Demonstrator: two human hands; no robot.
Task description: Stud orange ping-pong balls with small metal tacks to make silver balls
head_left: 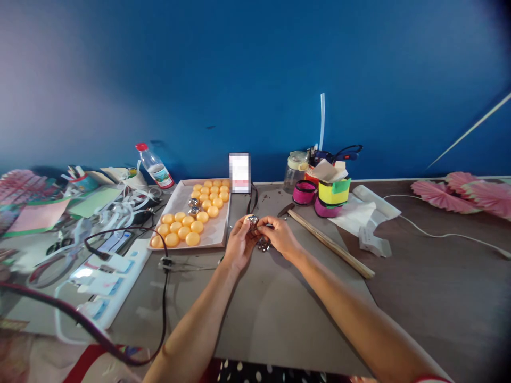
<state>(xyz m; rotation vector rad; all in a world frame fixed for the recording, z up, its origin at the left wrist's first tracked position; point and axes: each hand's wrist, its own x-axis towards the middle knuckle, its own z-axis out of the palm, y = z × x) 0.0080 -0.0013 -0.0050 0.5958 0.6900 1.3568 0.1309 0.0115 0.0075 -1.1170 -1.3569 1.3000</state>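
Observation:
My left hand (238,243) is closed around a small shiny silver ball (251,219), held up just above the table. My right hand (279,235) is pinched on a thin tool whose tip touches the ball; I cannot make out what the tool is. Under my hands lies a small heap of tiny silver pieces (263,246). To the left a pale tray (181,191) holds several orange balls (187,230) and two silver-covered balls (194,206).
A hammer (331,243) lies to the right of my hands. Behind it stand tape rolls (304,192), a glass jar (294,170) and a pot of tools. A power strip (104,282) with cables, a water bottle (155,166) and paper clutter fill the left. Pink paper fans (467,194) lie far right.

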